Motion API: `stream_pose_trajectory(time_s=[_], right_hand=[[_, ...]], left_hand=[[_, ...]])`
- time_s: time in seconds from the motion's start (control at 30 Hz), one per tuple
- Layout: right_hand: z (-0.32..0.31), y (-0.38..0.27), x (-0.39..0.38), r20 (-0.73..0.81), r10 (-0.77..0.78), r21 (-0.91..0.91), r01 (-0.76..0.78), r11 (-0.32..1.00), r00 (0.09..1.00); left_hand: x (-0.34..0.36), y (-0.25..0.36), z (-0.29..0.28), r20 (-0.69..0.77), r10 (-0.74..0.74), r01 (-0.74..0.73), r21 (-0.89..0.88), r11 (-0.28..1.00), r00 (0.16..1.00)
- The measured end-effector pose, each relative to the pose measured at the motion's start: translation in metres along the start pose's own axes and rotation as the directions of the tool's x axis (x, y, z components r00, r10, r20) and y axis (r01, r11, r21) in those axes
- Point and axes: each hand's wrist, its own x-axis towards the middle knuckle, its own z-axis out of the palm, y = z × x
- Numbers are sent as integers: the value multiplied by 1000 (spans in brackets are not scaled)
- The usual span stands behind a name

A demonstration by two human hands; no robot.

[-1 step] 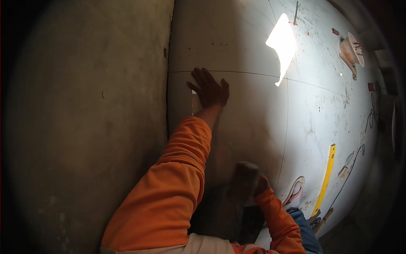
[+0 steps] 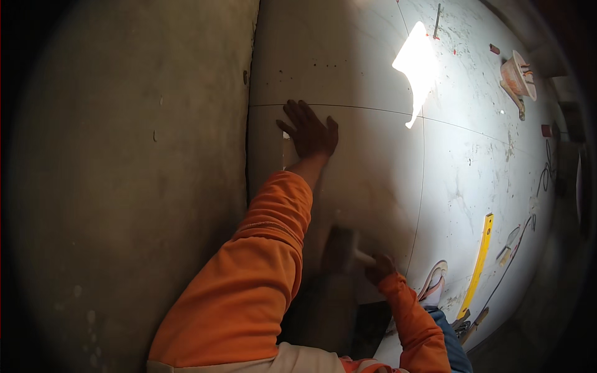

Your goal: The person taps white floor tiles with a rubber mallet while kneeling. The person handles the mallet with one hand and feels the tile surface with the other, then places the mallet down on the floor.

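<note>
My left hand [image 2: 314, 135] lies flat with fingers spread on a large pale floor tile [image 2: 367, 161], its fingertips close to the thin joint with the neighbouring tile. A small white mark shows on the tile beside its fingers. Lower in the head view, my right hand [image 2: 382, 268] is closed around the pale handle of a mallet [image 2: 340, 247]. The mallet's dark, blocky head is smeared by motion and points left, over the near part of the tile. Whether it touches the surface I cannot tell.
A bare wall [image 2: 130, 186] rises along the left, with a dark gap at the tile edge. To the right lie a yellow spirit level [image 2: 477, 267], a trowel [image 2: 512, 236] and a cable [image 2: 547, 168]. A bucket [image 2: 515, 78] stands farther off. My sandalled foot [image 2: 434, 283] is near the level.
The mallet head has swung left and slightly up the picture, and its pale handle now shows. My right hand has shifted a little. My left hand stays in place on the tile.
</note>
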Motion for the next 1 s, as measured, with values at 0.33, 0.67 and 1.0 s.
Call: stream_pose_trajectory(time_s=[0.33,0.67,1.0], right_hand=[[46,64,27,145,58,147,-80,986,988],[4,10,-8,-117,313,343,-257,903,943],[-10,9,14,-114,158,646,-47,761,981]], left_hand=[[-4,-1,8,-33,64,-63,28,998,997],[-5,-29,-16,194,343,-353,17,936,919],[2,-27,-7,197,682,-682,-78,727,704]])
